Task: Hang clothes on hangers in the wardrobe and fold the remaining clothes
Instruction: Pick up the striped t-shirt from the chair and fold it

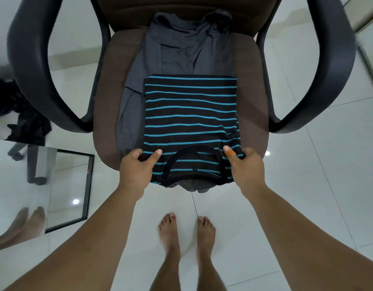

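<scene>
A black T-shirt with teal stripes (190, 114) lies folded into a narrow rectangle on the brown chair seat (103, 97), collar toward me. My left hand (136, 170) pinches its near left corner beside the collar. My right hand (245, 166), with an orange plaster on the thumb, pinches the near right corner. Under the striped shirt lies a rumpled grey garment (181, 43) that reaches to the chair's backrest.
The chair has two dark curved armrests (34, 66), one on each side. A mirror with a black frame (84, 185) leans at the left on the white tiled floor. Dark clothes (28, 124) lie at the far left. My bare feet (187, 232) stand before the chair.
</scene>
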